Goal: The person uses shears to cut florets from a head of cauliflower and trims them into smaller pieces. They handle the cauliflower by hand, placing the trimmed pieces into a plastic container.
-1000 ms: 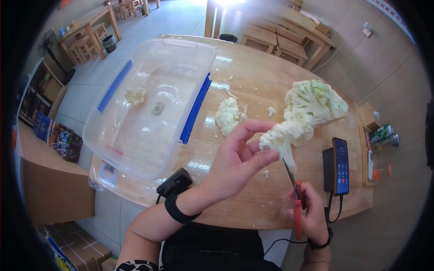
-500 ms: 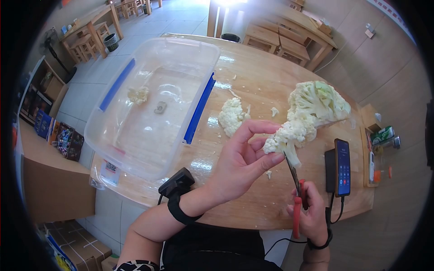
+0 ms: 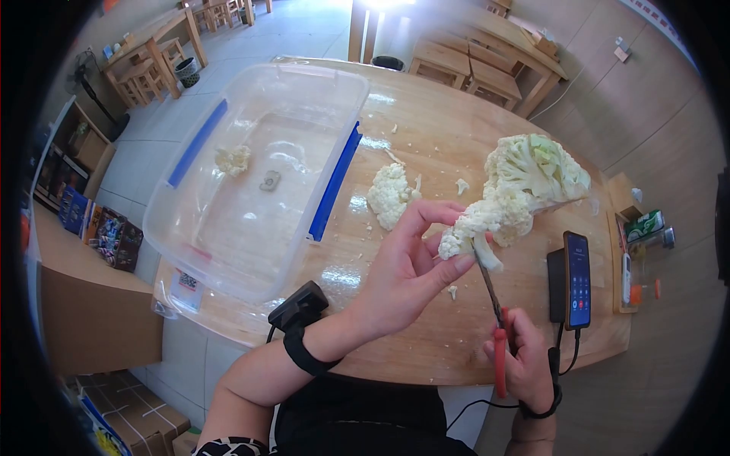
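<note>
My left hand (image 3: 414, 273) pinches a small cauliflower floret (image 3: 456, 237) between thumb and fingers. Beside and behind it lies the large cauliflower piece (image 3: 536, 173); whether the two are still joined is unclear. My right hand (image 3: 525, 361) grips red-handled scissors (image 3: 499, 357), their blades pointing up at the floret's stem and looking nearly closed. Left of these, a loose cauliflower chunk (image 3: 390, 196) rests on the wooden table (image 3: 426, 346). A clear plastic box (image 3: 251, 220) with blue latches stands to the left, holding one small floret (image 3: 233, 160).
A phone (image 3: 576, 281) leans on a black stand at the right, cables running below. Behind it are a wooden tray (image 3: 617, 262) and a green can (image 3: 644, 226). Small crumbs dot the table. Wooden benches (image 3: 441, 64) and a cardboard box (image 3: 99, 319) stand around it.
The scissor blades have moved slightly left and up against the stem, and the handles have drawn closer together. My left hand and the floret have shifted a little to the left.
</note>
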The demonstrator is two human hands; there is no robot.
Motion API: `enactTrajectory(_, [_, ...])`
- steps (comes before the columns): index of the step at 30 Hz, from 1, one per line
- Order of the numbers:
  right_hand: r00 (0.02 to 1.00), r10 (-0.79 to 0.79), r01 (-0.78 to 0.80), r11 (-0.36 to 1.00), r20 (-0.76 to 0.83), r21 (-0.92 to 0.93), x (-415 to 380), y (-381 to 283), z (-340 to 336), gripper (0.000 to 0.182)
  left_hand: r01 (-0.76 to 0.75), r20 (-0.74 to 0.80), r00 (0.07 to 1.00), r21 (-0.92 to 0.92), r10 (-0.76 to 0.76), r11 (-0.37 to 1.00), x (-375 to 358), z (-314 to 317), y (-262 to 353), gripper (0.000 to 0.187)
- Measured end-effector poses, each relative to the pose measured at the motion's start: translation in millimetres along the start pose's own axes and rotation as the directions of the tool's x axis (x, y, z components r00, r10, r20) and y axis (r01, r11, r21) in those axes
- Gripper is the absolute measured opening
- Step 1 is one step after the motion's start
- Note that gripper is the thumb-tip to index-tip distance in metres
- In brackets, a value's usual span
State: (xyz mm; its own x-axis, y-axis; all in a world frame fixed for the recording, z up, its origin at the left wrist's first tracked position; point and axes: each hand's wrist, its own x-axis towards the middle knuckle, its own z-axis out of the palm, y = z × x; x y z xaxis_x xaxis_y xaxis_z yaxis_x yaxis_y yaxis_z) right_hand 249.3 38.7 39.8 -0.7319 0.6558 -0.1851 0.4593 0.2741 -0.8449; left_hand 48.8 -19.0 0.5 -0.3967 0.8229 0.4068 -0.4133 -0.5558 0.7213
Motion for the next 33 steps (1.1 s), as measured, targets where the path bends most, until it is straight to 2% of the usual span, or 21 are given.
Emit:
enactTrajectory(2, [1.0,-0.009,0.006,0.996,-0.027,-0.092,-1,-5,-1,0.023,0.084,-0.007,0.996,-0.047,-0.084,0.995,-1,-1,0,0.035])
enactTrajectory(5, [1.0,0.018,-0.02,0.975,-0.013,-0.221,-1,-15,-6,0.022,0.097,-0.017,0.995,-0.067,-0.098,0.993,-2,-2,-3,0.032])
enactTrajectory(9, [0.999,0.021,-0.028,0.971,-0.033,-0.236,-6,-10,-9,0.022,0.196,-0.05,0.978,-0.097,-0.202,0.976,-3,3,0,0.031])
enactTrajectory(11, [1.0,0.021,-0.022,0.959,-0.006,-0.283,-11,-15,-12,0.02,0.25,-0.05,0.956,-0.372,-0.288,0.894,-3,2,-2,0.031])
enactTrajectory(12, [1.0,0.002,-0.004,0.958,-0.007,-0.287,-13,-19,-15,0.02,0.236,-0.048,0.961,-0.365,-0.271,0.901,-1,7,1,0.031])
enactTrajectory(15, [0.995,-0.01,0.037,0.955,0.095,-0.293,-25,-23,-27,0.018,0.261,-0.165,0.935,-0.28,-0.314,0.924,-5,17,22,0.032])
enactTrajectory(16, [0.992,-0.041,0.075,0.955,0.123,-0.288,-29,-21,-31,0.018,0.169,-0.215,0.958,-0.103,-0.188,0.98,-3,19,35,0.033])
enactTrajectory(18, [0.996,-0.071,0.077,0.987,0.049,-0.14,-36,-14,-38,0.012,-0.02,-0.242,0.967,0.252,0.083,0.968,-1,23,67,0.035])
enactTrajectory(19, [0.996,-0.071,0.079,0.988,0.06,-0.132,-33,-12,-39,0.012,-0.105,-0.217,0.954,0.41,0.209,0.906,0,22,87,0.036])
enactTrajectory(20, [0.999,-0.04,0.04,0.998,0.017,-0.056,-32,-10,-41,0.011,-0.08,-0.238,0.92,0.665,0.312,0.742,-1,16,104,0.037])
enactTrajectory(21, [1.0,0.003,-0.002,1.0,-0.03,0.023,-31,-7,-42,0.01,-0.027,-0.218,0.887,0.856,0.407,0.516,1,5,119,0.037])
enactTrajectory(22, [0.999,0.025,-0.024,0.999,-0.036,0.031,-31,-7,-40,0.01,-0.071,-0.082,0.863,0.957,0.499,0.281,6,-16,126,0.041])
enactTrajectory(23, [0.998,0.035,-0.03,0.994,-0.046,0.105,-28,-9,-37,0.013,0.073,-0.124,0.865,0.99,0.486,0.121,4,-16,136,0.052])
enactTrajectory(24, [0.998,0.04,-0.03,0.984,-0.054,0.177,-24,-10,-34,0.016,0.072,-0.122,0.872,0.99,0.474,0.123,0,-20,135,0.052])
enactTrajectory(25, [0.999,0.047,-0.041,0.982,-0.024,0.184,-21,-10,-33,0.015,0.202,-0.062,0.848,0.956,0.527,-0.214,-5,-23,133,0.054])
enactTrajectory(26, [0.998,0.051,-0.045,0.981,-0.025,0.19,-17,-11,-29,0.015,0.327,0.02,0.83,0.792,0.558,-0.515,-10,-23,130,0.057])
enactTrajectory(27, [0.998,0.053,-0.047,0.972,-0.017,0.228,-13,-13,-25,0.015,0.322,0.025,0.833,0.791,0.553,-0.521,-14,-14,124,0.057])
enactTrajectory(28, [0.998,0.055,-0.05,0.963,-0.011,0.267,-8,-15,-20,0.015,0.174,0.062,0.873,0.886,0.483,-0.429,-20,2,114,0.062])
enactTrajectory(31, [1.0,-0.021,0.025,0.952,-0.014,0.306,9,-18,-11,0.015,-0.152,0.149,0.972,0.988,0.185,0.002,-27,31,63,0.07])
enactTrajectory(32, [0.999,-0.046,0.047,0.949,-0.011,0.311,15,-19,-9,0.015,-0.152,0.149,0.972,0.988,0.181,0.002,-23,31,44,0.07])
enactTrajectory(33, [0.997,-0.07,0.072,0.948,-0.015,0.311,21,-17,-7,0.015,-0.066,0.064,0.975,0.998,0.213,0.002,-19,28,25,0.071])
